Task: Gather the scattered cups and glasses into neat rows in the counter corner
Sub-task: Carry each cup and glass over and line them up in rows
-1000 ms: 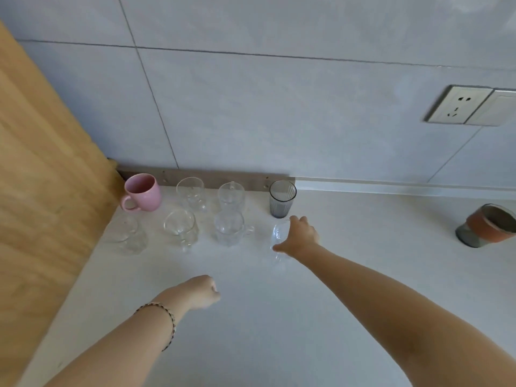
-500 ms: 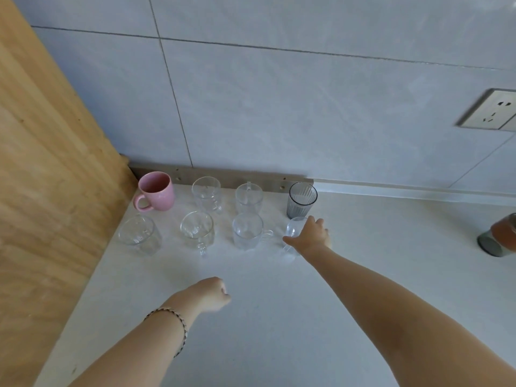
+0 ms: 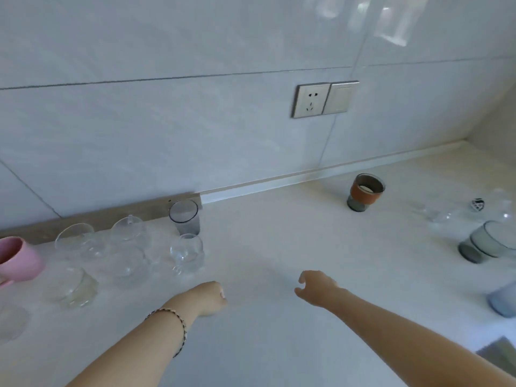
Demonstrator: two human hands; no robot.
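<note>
standing vert., rim up: clear glass (image 3: 186, 251)

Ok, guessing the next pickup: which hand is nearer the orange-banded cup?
Right. The right hand is nearer the viewer, left of the orange-banded cup; the left hand is farther left.

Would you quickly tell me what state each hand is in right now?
Left hand: closed, fingers curled into a fist, holding nothing.
Right hand: open, fingers loosely curved, holding nothing.
</note>
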